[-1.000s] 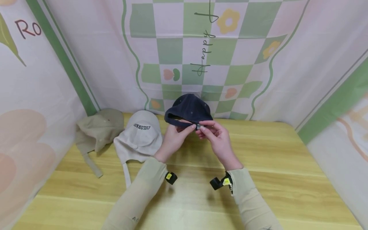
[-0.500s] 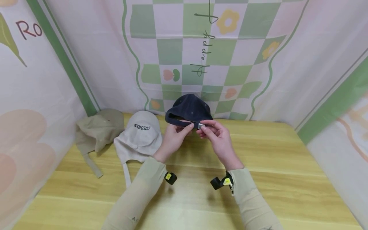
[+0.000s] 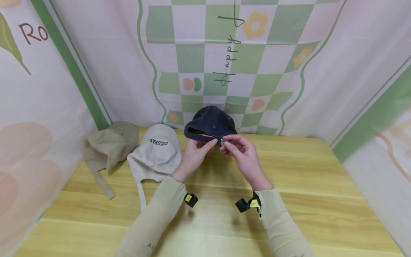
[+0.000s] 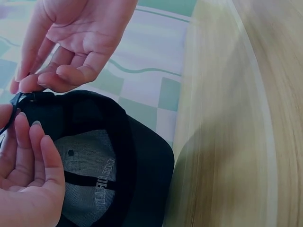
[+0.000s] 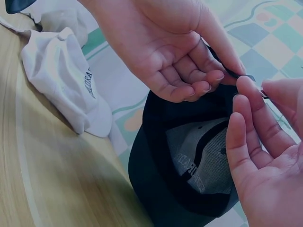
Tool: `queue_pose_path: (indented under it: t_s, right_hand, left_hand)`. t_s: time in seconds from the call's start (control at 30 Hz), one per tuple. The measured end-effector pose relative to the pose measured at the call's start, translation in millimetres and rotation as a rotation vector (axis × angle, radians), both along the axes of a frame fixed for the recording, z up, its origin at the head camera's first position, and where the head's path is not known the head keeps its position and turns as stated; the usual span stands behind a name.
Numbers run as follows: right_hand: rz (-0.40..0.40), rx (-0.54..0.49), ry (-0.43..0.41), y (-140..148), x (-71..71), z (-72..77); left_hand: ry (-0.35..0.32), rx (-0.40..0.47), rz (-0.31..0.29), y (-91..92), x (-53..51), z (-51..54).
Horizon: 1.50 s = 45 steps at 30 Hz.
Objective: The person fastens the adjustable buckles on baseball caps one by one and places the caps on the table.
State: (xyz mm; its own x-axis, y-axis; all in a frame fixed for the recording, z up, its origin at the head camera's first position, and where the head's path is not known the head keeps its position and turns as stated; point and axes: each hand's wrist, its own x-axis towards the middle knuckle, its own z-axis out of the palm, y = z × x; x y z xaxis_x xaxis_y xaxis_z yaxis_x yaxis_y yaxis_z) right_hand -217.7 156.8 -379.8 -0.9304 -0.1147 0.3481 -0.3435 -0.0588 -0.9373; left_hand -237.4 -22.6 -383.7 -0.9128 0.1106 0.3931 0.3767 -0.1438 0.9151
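Note:
A navy baseball cap (image 3: 212,121) is held up near the table's back edge, its rear opening and strap toward me. My left hand (image 3: 194,155) pinches the strap (image 3: 202,137) between thumb and fingers, left of a small silver buckle (image 3: 222,142). At the buckle, the thumb and fingertips of my right hand (image 3: 245,157) pinch the strap end. Both wrist views show the cap's mesh-lined inside (image 4: 87,165), with my right hand (image 4: 85,42) above and my left hand (image 4: 33,179) below in the left one. Fingers partly hide the buckle there.
A white cap (image 3: 157,153) with dark lettering lies left of my left hand, its strap hanging toward me. Farther left sits an olive-khaki cap (image 3: 112,146) with a loose strap. A printed cloth (image 3: 189,57) rises behind the wooden table (image 3: 305,200).
The silver buckle shifts slightly to the right and then back a little between my fingertips. Both hands keep their grip on the strap, and the cap stays nearly in place.

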Motion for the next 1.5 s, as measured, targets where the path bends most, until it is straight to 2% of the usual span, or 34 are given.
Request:
queue_pose_path:
  t_s: [0.27, 0.67, 0.97, 1.23, 1.5]
  right_hand:
    - [0.026, 0.025, -0.007, -2.0, 0.2, -0.1]
    - [0.026, 0.042, -0.035, 1.7, -0.4, -1.8]
    - [0.048, 0.020, -0.036, -1.6, -0.3, -1.3]
    - [0.087, -0.081, -0.085, -2.3, 1.5, 1.9]
    - [0.062, -0.054, -0.082, 0.8, 1.2, -0.3]
  left_hand:
    - [0.029, -0.041, -0.010, 0.7, 0.2, -0.9]
    - [0.029, -0.024, -0.012, 0.8, 2.3, 0.6]
    - [0.050, -0.028, -0.039, 1.3, 2.5, -0.9]
    - [0.018, -0.041, -0.032, -0.2, 1.4, -1.4]
    - [0.023, -0.037, -0.045, -0.2, 2.5, -0.1]
